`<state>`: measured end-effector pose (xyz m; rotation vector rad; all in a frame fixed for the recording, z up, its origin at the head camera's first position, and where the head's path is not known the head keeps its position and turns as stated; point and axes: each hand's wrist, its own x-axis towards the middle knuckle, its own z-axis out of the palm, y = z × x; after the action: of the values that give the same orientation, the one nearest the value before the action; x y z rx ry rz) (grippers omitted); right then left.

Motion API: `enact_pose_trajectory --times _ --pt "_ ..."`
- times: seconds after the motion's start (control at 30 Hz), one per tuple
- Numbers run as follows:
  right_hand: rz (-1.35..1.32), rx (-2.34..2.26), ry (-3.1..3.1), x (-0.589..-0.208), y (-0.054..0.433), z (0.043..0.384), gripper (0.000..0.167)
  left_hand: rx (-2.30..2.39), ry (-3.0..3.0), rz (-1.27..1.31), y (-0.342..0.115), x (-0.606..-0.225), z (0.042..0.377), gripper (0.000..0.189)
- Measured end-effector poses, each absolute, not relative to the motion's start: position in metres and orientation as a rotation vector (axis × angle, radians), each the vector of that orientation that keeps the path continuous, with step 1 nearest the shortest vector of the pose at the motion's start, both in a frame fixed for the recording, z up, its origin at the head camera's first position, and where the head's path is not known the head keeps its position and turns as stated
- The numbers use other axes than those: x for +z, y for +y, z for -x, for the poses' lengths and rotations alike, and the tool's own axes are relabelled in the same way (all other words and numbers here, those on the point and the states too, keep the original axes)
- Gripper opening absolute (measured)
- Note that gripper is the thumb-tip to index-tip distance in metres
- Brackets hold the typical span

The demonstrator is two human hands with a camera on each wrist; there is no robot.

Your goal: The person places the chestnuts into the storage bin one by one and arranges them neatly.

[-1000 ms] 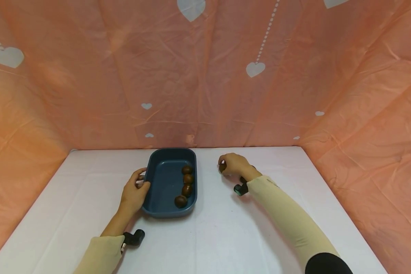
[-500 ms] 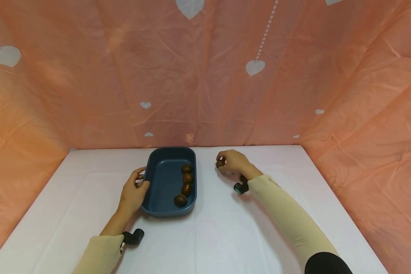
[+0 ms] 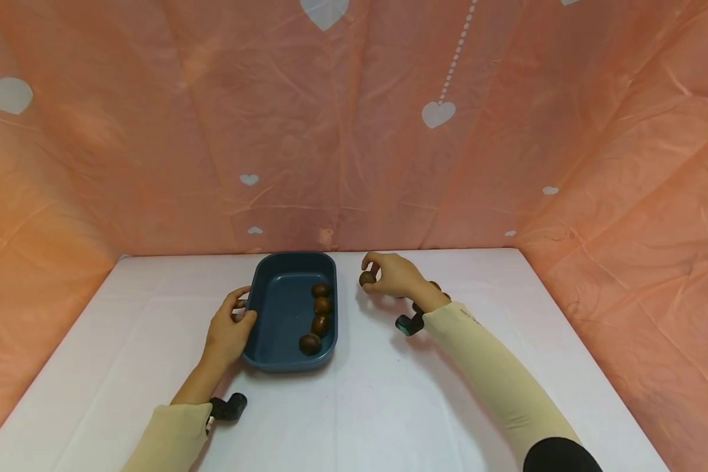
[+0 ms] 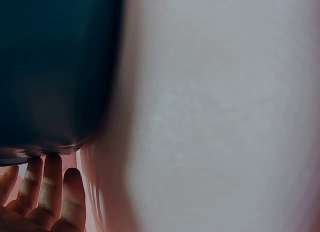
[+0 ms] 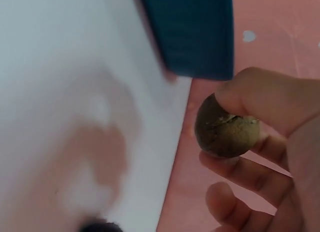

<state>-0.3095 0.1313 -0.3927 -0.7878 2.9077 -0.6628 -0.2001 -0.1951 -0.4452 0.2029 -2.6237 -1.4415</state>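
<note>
A dark blue rectangular container [image 3: 277, 362] stands on the white table with several brown chestnuts [image 3: 320, 324] in a row along its right side. My left hand [image 3: 227, 334] holds the container's left side. Its thumb lies at the rim, and the fingers [image 4: 50, 184] meet the outer wall in the left wrist view. To the right of the container, my right hand [image 3: 396, 275] pinches one chestnut [image 5: 227, 127] between thumb and fingers, above the table. This chestnut has a dark part and a paler, rough part.
More chestnuts [image 3: 434, 286] lie behind my right wrist, partly hidden by it. Orange fabric [image 3: 342, 144] with pale hearts rises at the table's back edge and both sides. A black wrist camera [image 3: 230, 407] sits on the left wrist.
My right hand has lifted the chestnut and moved left with it toward the container. More chestnuts show behind the right wrist. My left hand stays on the container.
</note>
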Motion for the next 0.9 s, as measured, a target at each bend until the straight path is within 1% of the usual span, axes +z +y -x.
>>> enact_pose_trajectory --times 0.4,0.7,0.9 --pt "0.913 -0.791 2.878 -0.379 0.109 0.29 0.035 -1.44 -2.627 -0.204 -0.195 -0.444 0.201 0.05" --pt "1.177 -0.853 2.727 -0.376 0.086 0.277 0.034 -1.444 -2.621 -0.21 -0.194 -0.443 0.2 0.05" --pt "1.283 -0.819 2.706 -0.379 0.071 0.268 0.035 -1.447 -2.628 -0.209 -0.195 -0.444 0.201 0.05"
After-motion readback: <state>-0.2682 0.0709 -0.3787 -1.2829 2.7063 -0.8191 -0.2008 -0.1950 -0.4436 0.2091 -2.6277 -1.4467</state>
